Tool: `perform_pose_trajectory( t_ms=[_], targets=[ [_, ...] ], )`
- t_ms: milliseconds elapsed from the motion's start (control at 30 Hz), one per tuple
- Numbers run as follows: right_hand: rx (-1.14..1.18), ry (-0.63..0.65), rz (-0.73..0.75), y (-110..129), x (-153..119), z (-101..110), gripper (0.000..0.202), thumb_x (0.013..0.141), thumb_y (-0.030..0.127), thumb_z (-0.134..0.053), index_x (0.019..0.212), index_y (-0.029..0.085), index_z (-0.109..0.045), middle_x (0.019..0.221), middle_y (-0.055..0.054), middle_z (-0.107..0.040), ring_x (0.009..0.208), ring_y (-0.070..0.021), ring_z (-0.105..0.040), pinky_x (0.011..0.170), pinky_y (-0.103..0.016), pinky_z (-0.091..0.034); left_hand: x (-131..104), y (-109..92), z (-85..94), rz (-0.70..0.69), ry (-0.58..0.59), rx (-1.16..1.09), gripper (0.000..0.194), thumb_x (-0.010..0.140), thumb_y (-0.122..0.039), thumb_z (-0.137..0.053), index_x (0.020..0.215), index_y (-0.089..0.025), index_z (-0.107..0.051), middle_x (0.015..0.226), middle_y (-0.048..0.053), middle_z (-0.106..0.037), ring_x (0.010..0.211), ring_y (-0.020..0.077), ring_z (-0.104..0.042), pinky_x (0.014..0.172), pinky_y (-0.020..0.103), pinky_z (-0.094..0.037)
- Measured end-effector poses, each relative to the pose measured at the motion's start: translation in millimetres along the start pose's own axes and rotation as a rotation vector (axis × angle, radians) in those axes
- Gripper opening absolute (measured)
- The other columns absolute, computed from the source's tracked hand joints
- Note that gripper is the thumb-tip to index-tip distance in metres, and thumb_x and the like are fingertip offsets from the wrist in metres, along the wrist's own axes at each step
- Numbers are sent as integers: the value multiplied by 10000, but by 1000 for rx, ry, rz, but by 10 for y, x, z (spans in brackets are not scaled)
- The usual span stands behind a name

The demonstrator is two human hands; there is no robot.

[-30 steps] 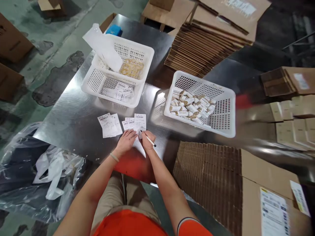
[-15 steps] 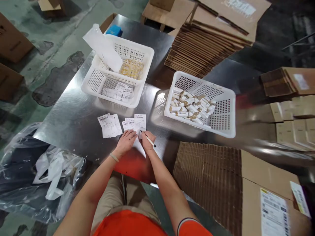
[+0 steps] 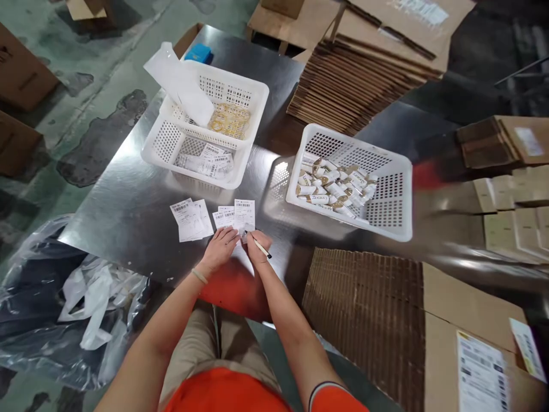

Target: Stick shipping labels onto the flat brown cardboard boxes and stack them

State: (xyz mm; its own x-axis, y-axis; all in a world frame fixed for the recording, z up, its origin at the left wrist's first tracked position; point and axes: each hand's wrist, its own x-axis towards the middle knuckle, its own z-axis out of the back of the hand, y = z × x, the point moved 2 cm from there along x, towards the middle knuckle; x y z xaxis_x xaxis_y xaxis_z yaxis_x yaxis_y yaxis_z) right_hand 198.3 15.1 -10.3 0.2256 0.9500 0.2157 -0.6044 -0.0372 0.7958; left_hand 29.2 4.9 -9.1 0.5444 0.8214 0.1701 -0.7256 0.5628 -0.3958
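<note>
My right hand [image 3: 258, 246] is closed around a pen [image 3: 262, 249], its tip on a white printed slip [image 3: 244, 213] on the metal table [image 3: 141, 212]. Flat beside it, my left hand [image 3: 221, 247] rests with fingers stretched over the lower edges of the slips. More slips [image 3: 223, 216] partly show just left of the written one. Farther left lie other overlapping slips [image 3: 189, 220], untouched by either hand.
Two stacked white baskets [image 3: 235, 180] hold yellow rings and printed slips. Another white basket [image 3: 388, 232] holds small wrapped items. Cardboard stacks [image 3: 364, 309] stand at the right and back [image 3: 343, 86]. A plastic-lined bin [image 3: 34, 303] is at the left.
The pen and my right fingers have shifted very slightly. My left hand and the slips look unmoved.
</note>
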Motion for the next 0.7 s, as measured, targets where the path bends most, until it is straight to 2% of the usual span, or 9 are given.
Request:
perform_pose_trajectory(
  t_ms=[233, 367, 533, 700],
  targets=[
    [-15, -62, -87, 6, 12, 8, 456, 993, 384, -448, 565, 276, -330, 536, 23, -449, 535, -128, -380, 576, -313, -352, 2, -2, 19, -22, -1, 5, 304, 1034, -149, -588, 1268, -206, -774, 1358, 101, -784, 1373, 279, -663, 1193, 495, -538],
    [-23, -62, -88, -5, 16, 4, 461, 988, 367, -463, 571, 288, -282, 522, 35, -398, 528, -124, -343, 569, -317, -336, -4, 2, 8, -19, -10, 2, 305, 1035, -152, -589, 1271, -203, -774, 1355, 105, -785, 1378, 278, -660, 1208, 494, -528],
    [-11, -68, -91, -32, 17, -2, 450, 971, 388, -480, 558, 267, -349, 527, 33, -457, 531, -128, -391, 564, -297, -347, -3, 14, -9, -2, 10, -15, 324, 1039, -152, -578, 1286, -225, -774, 1356, 103, -784, 1387, 273, -657, 1210, 493, -522],
    [4, -83, -106, -24, 10, -6, 485, 992, 422, -478, 555, 275, -329, 515, 32, -450, 524, -133, -383, 554, -303, -355, -10, 13, -19, -19, -14, -9, 315, 1040, -154, -577, 1279, -209, -775, 1357, 106, -784, 1381, 283, -660, 1201, 492, -527]
  ],
)
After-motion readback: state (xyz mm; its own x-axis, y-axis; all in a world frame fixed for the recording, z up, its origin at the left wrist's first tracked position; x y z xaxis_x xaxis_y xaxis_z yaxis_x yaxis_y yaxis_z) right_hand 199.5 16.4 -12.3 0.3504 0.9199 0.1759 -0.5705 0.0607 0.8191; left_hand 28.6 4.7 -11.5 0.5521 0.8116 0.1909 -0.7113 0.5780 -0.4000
